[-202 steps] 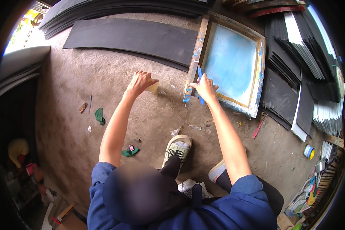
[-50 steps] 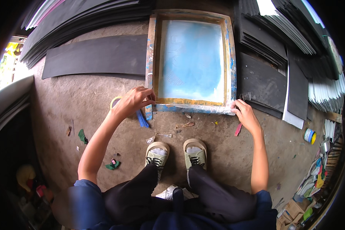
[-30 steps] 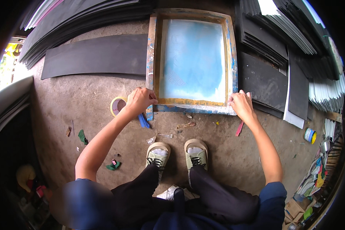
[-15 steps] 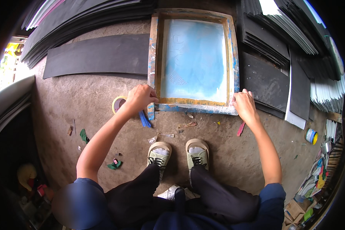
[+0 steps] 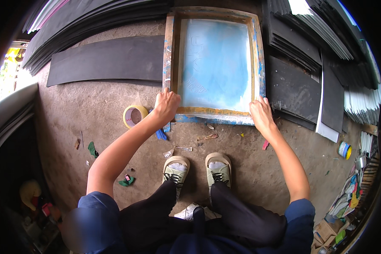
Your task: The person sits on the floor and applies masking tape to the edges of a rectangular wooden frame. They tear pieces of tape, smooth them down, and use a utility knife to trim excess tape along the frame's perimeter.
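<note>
A screen printing frame (image 5: 168,55) lies ahead of me, its wood smeared with paint. Pale blue mesh (image 5: 218,63) fills it, with faint lettering along the left side and brown tape around the edges. My left hand (image 5: 167,106) is closed over the frame's near left corner, fingers curled round the wood. At the near right corner, my right hand (image 5: 262,114) grips the rim the same way. What lies under the frame is hidden.
A roll of tape (image 5: 127,117) and a blue strip (image 5: 161,135) lie left of the frame. Dark sheets (image 5: 105,61) flank it, with tall stacks (image 5: 95,25) behind. Small scraps (image 5: 207,137) dot the concrete floor before my shoes (image 5: 176,167). A small tub (image 5: 345,150) stands far right.
My left hand has moved forward and right, farther over its corner, uncovering more of the tape roll. My right hand has shifted slightly left and wraps the corner more. The frame has barely moved.
</note>
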The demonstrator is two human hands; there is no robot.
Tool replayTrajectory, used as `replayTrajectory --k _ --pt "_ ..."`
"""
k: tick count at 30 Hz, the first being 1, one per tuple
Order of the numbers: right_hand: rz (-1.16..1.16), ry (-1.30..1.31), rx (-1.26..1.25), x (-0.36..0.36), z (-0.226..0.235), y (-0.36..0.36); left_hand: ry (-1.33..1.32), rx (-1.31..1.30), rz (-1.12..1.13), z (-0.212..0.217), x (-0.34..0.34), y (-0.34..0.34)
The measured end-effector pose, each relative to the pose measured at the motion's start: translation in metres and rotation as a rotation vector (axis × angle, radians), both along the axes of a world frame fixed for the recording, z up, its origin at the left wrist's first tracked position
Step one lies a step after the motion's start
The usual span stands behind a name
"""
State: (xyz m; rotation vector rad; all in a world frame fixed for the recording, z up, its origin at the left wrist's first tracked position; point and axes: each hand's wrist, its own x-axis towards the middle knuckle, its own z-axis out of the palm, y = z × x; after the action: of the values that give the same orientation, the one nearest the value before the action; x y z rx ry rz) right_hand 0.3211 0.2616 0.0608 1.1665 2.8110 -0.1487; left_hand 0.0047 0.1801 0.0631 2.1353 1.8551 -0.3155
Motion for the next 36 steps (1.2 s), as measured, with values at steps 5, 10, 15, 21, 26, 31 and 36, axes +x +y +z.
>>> replayTrajectory --k 5,10,15,21,26,31,36 --pt "0.014 -0.007 -0.001 -0.001 -0.005 0.002 0.057 -0.040 -0.010 -0.001 0.003 0.002" --pt "-0.003 -0.075 0.004 -0.002 -0.007 0.002 0.094 -0.062 -0.028 -0.002 0.004 0.004" --pt "-0.007 -0.111 0.002 -0.005 -0.006 0.001 0.100 -0.058 -0.017 -0.004 0.006 0.004" --pt "-0.013 -0.170 0.031 -0.007 -0.010 0.000 0.103 -0.075 -0.018 -0.004 0.007 0.005" --pt "-0.035 -0.204 0.002 -0.010 -0.012 0.001 0.124 -0.077 -0.031 -0.005 0.008 0.006" --pt "-0.041 -0.224 0.001 -0.009 -0.015 0.002 0.151 -0.100 -0.039 -0.003 0.012 0.008" --pt "-0.038 -0.230 0.018 -0.010 -0.016 0.002 0.236 -0.122 -0.048 -0.008 0.016 0.008"
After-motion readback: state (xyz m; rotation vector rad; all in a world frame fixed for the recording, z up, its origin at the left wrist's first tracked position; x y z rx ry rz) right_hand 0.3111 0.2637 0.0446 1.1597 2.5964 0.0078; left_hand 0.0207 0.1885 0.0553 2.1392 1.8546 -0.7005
